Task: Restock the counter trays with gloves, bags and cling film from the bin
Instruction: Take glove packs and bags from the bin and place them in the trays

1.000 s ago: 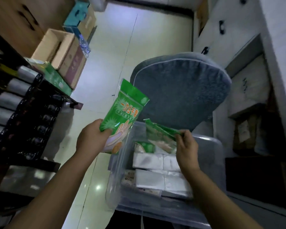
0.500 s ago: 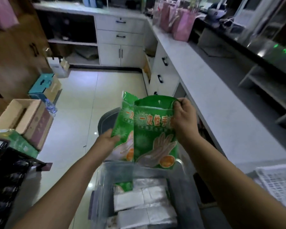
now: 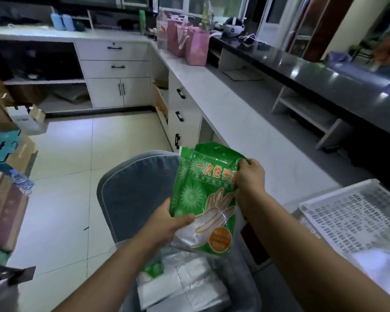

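Green plastic glove packets (image 3: 203, 194), two stacked together, stand upright in the head view, long axis vertical and top edges pointing up and away. The left hand (image 3: 167, 221) grips their lower left edge. The right hand (image 3: 249, 176) pinches the upper right corner. Below sits a clear plastic bin (image 3: 248, 284); a white slotted tray (image 3: 358, 217) rests on the pale bench (image 3: 245, 122).

Two green glove packs (image 3: 208, 199) are showing; one white tray (image 3: 351, 217), one clear bin (image 3: 243, 282) and one grey chair (image 3: 133, 190) are standing by.
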